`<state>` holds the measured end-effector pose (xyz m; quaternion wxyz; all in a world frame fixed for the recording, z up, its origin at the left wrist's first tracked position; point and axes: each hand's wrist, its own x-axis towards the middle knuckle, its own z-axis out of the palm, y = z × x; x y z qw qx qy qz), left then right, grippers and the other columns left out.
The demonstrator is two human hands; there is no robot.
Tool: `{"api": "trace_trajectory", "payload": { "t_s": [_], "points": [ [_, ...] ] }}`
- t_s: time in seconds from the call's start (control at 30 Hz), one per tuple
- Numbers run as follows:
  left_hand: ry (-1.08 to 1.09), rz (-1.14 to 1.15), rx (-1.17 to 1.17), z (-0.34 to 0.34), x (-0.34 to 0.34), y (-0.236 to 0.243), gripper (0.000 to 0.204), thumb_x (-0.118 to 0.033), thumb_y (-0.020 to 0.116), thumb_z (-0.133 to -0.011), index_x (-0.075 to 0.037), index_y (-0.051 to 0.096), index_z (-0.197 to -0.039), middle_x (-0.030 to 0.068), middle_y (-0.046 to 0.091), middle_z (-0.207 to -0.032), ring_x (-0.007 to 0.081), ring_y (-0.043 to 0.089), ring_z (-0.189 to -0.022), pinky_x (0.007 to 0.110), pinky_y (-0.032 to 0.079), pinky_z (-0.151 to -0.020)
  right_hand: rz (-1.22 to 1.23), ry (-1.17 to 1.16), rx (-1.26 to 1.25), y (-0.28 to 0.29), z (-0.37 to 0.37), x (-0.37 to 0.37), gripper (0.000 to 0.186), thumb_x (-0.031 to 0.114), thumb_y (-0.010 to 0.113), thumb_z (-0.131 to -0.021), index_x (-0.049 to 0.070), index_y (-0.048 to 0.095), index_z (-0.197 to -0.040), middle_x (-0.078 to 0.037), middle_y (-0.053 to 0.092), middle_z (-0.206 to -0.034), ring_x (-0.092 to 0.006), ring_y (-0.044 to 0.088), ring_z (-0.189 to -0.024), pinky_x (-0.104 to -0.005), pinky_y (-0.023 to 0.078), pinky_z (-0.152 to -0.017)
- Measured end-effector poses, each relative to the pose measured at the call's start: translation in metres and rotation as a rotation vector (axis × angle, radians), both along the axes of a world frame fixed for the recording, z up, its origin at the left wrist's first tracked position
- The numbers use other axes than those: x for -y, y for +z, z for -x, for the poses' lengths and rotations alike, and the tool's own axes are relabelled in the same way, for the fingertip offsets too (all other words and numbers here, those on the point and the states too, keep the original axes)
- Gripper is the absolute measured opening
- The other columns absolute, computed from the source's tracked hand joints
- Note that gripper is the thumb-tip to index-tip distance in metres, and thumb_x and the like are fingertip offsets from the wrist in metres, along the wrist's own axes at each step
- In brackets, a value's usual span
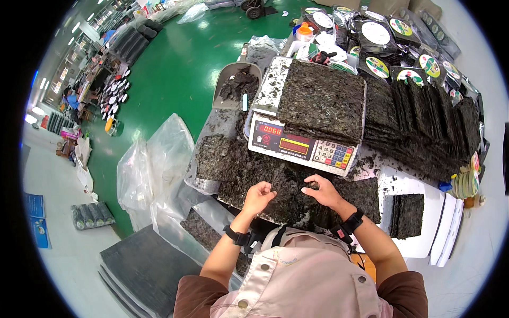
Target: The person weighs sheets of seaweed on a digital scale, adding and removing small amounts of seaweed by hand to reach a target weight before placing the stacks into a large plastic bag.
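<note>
Head view: I find the dark sheets [287, 201] partly hidden by the left hand [259, 197] and right hand [323, 192], lying below and between them. The left hand is curled; whether it grips a scrap, I cannot tell. The right hand is half open, thumb and forefinger parted. Beyond stands a scale [271, 142] bearing a stack [323, 98].

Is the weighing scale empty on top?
No, a stack of dark sheets lies on top of the scale.
</note>
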<state>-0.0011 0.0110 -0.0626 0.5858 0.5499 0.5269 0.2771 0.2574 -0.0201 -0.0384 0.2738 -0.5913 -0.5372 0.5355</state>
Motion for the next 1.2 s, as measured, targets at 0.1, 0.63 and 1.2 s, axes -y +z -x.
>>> {"api": "trace_trajectory", "payload": {
  "t_s": [0.1, 0.63, 1.2],
  "points": [
    [-0.042, -0.073, -0.162, 0.003, -0.005, -0.005, 0.023, -0.011, 0.069, -0.073, 0.000, 0.058, -0.091, 0.0014, 0.057, -0.073, 0.0099, 0.052, -0.066, 0.025, 0.044, -0.061, 0.012, 0.015, -0.060, -0.009, -0.001, 0.007, 0.058, 0.034, 0.066, -0.081, 0.002, 0.045, -0.125, -0.017, 0.046, -0.130, -0.0234, 0.047, -0.117, -0.0343, 0.044, -0.085],
    [-0.209, -0.991, -0.264, -0.084, -0.121, 0.161, 0.060, -0.012, 0.063, -0.068, -0.008, 0.048, -0.126, 0.0188, 0.037, -0.137, 0.0393, 0.034, -0.125, 0.042, 0.029, -0.104, -0.433, -0.761, -0.163, 0.129, -0.102, -0.076, 0.023, 0.008, 0.055, -0.086, -0.001, 0.055, -0.107, -0.003, 0.060, -0.082, -0.0080, 0.054, -0.070, -0.0200, 0.044, -0.062],
    [0.392, -0.180, 0.813, -0.105, -0.147, 0.169, 0.023, -0.020, 0.050, -0.094, 0.000, 0.051, -0.106, 0.0052, 0.057, -0.104, 0.0234, 0.059, -0.100, 0.031, 0.048, -0.084, -0.168, -0.645, -0.046, 0.164, -0.102, -0.133, 0.043, 0.010, 0.071, -0.075, -0.008, 0.054, -0.110, -0.010, 0.064, -0.078, -0.0109, 0.057, -0.058, -0.0235, 0.045, -0.050]
  ]
}}
